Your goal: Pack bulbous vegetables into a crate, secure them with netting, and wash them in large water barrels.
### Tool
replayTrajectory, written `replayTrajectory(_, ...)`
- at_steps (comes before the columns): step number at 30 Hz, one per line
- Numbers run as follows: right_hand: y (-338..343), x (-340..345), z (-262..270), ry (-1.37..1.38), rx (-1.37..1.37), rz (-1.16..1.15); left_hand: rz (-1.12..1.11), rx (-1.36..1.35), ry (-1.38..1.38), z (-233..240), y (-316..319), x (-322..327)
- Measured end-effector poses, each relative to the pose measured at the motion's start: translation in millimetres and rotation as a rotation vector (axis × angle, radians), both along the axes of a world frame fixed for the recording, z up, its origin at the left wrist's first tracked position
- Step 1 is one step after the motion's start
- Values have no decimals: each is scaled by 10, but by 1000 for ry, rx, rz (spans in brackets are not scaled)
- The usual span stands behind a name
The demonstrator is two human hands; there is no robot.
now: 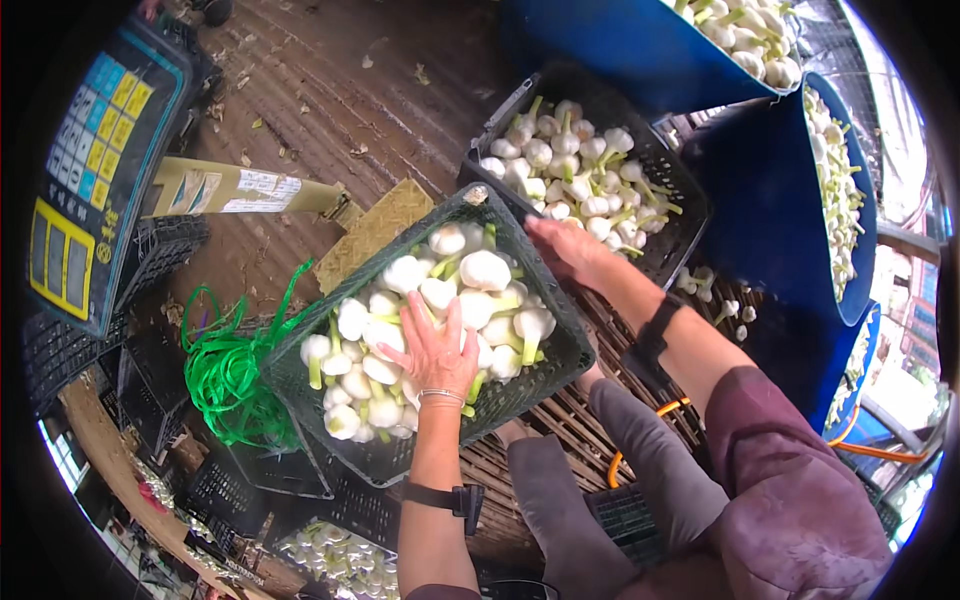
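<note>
A dark green plastic crate (367, 472) filled with white garlic bulbs (386, 369) on short green stems sits tilted before me. My left hand (441, 354) rests palm-down on these bulbs, its fingers spread. At the crate's right side, my right hand (566, 246) touches or nearly touches the outer wall, near the neighbouring black crate (506, 112). Its fingertips are partly hidden, so its grip is unclear. More garlic bulbs (574, 169) fill that black crate.
Large blue containers (739, 180) of garlic stand at right. At left are a scale's display panel (97, 150) on a pole, a tangle of green plastic netting (232, 382) and stacked black crates (161, 251). Loose bulbs (727, 309) lie on the slatted floor (487, 487).
</note>
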State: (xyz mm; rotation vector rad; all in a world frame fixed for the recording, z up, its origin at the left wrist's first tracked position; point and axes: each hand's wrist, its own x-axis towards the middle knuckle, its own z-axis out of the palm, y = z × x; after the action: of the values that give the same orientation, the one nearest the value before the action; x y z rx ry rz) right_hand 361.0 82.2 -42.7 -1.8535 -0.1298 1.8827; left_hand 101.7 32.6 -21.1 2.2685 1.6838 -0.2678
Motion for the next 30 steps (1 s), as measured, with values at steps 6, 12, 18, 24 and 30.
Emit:
replayTrajectory(6, 552, -68, 407, -496, 963, 416, -22, 69, -50, -7, -5, -25)
replayTrajectory(12, 964, -70, 472, -813, 1066, 969, -17, 68, -46, -16, 0, -4)
replayTrajectory(18, 1442, 34, 626, -293, 574, 46, -18, 74, -52, -41, -21, -32)
replayTrajectory(24, 856, -74, 68, -135, 17, 450, -17, 98, -71, -50, -13, -19)
replayTrajectory(30, 466, 50, -450, 24, -68, 254, -61, 120, -38, -43, -17, -24)
